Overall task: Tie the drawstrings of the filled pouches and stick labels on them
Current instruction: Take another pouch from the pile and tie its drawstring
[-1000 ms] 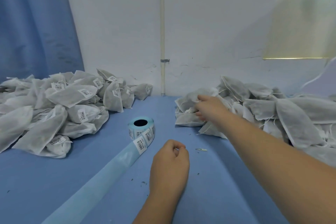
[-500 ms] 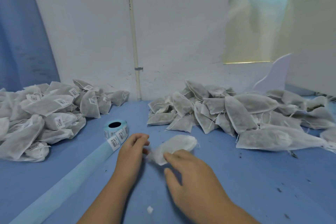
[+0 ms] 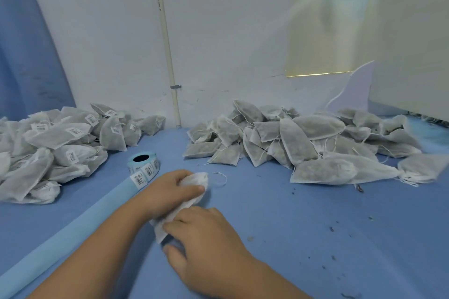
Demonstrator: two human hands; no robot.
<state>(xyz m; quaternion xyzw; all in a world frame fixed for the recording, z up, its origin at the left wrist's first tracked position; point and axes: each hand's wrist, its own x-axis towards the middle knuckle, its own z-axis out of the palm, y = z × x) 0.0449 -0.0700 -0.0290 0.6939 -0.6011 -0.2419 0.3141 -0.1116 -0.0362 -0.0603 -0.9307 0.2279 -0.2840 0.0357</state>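
Gripping pouch [image 3: 194,178] neck w/ L hand [image 3: 167,192], bottom end w/ R hand [image 3: 206,240]; pull drawstring [image 3: 225,178] taut, knot snug at neck.

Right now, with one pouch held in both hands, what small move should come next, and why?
Probably pull the drawstring tight: it lies loose beyond the pouch mouth, which the left hand grips while the right hand holds the other end.
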